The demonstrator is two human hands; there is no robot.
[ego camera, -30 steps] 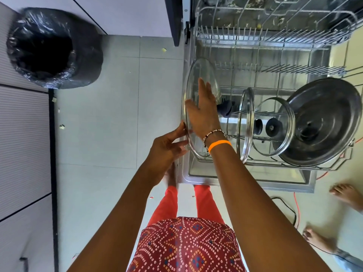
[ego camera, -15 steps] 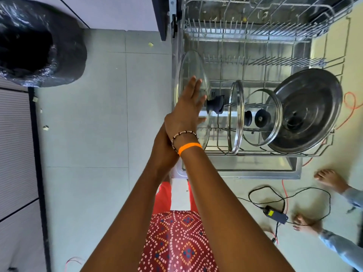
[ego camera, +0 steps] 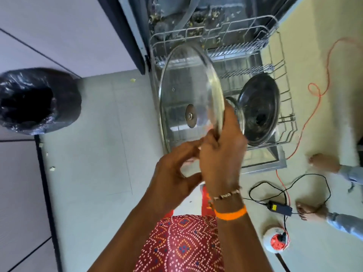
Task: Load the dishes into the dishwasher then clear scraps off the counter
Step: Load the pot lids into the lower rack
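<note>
The right hand (ego camera: 222, 154) grips the lower rim of a large glass lid (ego camera: 188, 99), held tilted above the pulled-out dishwasher rack (ego camera: 282, 107). The left hand (ego camera: 174, 173), fingers curled, seems to pinch the same rim, though blur hides the contact. A steel lid (ego camera: 259, 108) stands in the rack beside it

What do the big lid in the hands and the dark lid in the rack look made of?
Big lid: clear glass with a shiny metal rim; the rack shows through it. Dark lid: looks like steel, grey and dully reflective, nothing visible through it. Rack: thin wire, pale; whether coated or bare is unclear.
</note>
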